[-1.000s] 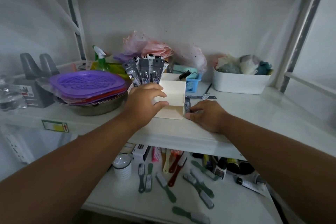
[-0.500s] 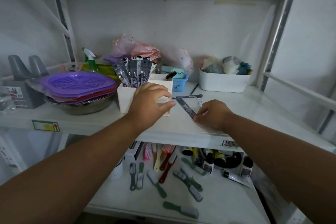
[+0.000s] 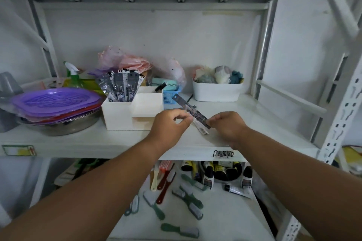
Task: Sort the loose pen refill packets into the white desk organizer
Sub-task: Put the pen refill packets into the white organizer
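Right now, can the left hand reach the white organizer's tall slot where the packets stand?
Probably yes. The left hand hovers just right of the white plastic desk organizer, and nothing stands between them. It pinches the loose dark refill packet together with the right hand.

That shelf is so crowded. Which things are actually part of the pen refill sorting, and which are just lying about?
Part of the job:
- refill packet, gripped by left hand and right hand
- white desk organizer
- packets already standing in its left compartment

Just lying about:
- purple strainers
- steel bowl
- spray bottle
- blue basket
- white tub
- brushes on the shelf below
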